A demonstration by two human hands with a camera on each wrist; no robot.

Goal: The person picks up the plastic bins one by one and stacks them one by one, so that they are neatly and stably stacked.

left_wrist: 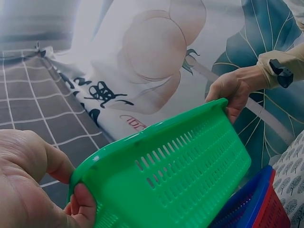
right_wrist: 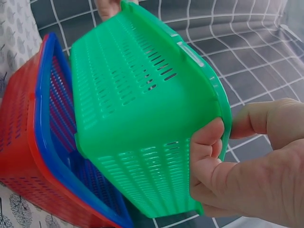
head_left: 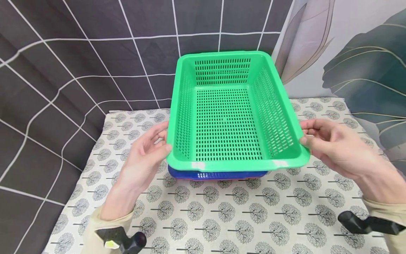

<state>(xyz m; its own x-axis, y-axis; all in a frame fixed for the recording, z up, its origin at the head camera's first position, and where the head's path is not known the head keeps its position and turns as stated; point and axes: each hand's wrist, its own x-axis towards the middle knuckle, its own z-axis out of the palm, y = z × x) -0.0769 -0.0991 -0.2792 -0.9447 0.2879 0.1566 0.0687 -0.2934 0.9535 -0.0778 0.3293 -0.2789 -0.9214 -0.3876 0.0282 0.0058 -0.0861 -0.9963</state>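
Note:
A green plastic basket [head_left: 225, 120] with slotted walls and floor is held up, tilted so its inside faces the head camera. My left hand [head_left: 144, 155] pinches its rim near the left front corner, thumb on top and fingers beneath. On the opposite side my right hand [head_left: 336, 148] grips the rim near the right front corner. Below it, in the right wrist view, a blue basket [right_wrist: 45, 95] sits inside a red basket [right_wrist: 19, 142]. From the head camera, only the blue basket's front edge and a sliver of red show under the green one.
The baskets are over a table with a white tree-print cloth [head_left: 225, 211]. Dark grid-patterned fabric [head_left: 95, 56] hangs behind and to the left. A printed floral curtain [head_left: 364, 63] hangs at the back right.

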